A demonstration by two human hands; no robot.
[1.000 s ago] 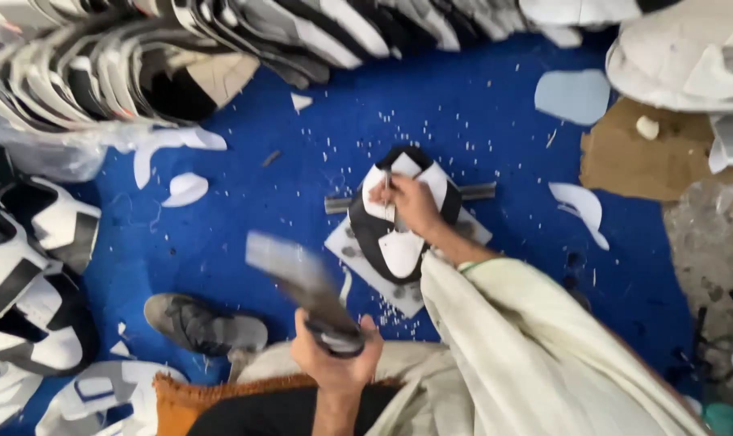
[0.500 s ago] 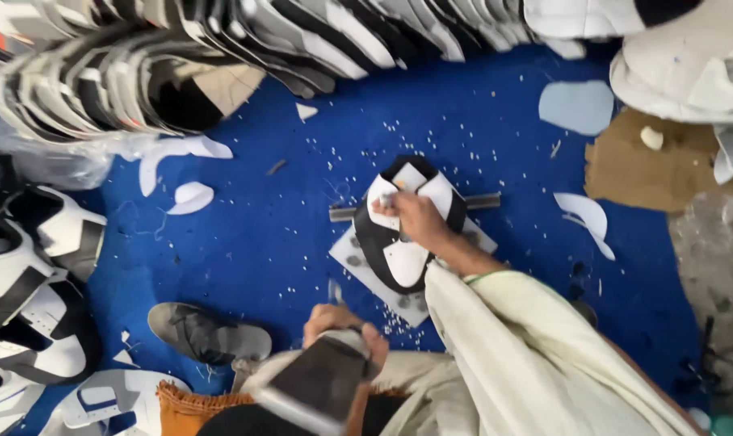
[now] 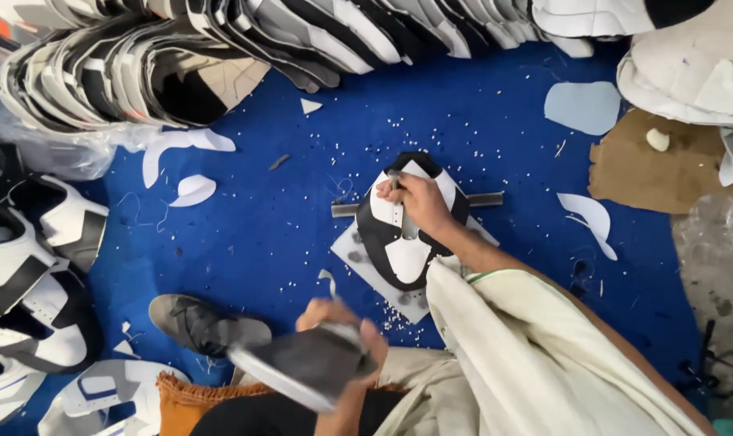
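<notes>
Beside the steel bar [image 3: 479, 199], right hand [image 3: 419, 203] pinning punch on shoe upper [image 3: 407, 242], left hand [image 3: 338, 339] gripping mallet [image 3: 302, 367] (blurred), risking struck fingers.

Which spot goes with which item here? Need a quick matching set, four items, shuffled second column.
Items:
1. black and white shoe upper
2. grey shoe
3. brown cardboard
4. blurred flat tool

Places:
a. right edge of the blue mat
b. gripped in the left hand, bottom centre
c. centre of the mat, under the right hand
d. lower left, beside the orange fabric

Pairs: 1-c, 2-d, 3-a, 4-b

The right hand presses the upper; the left hand holds the tool.
</notes>
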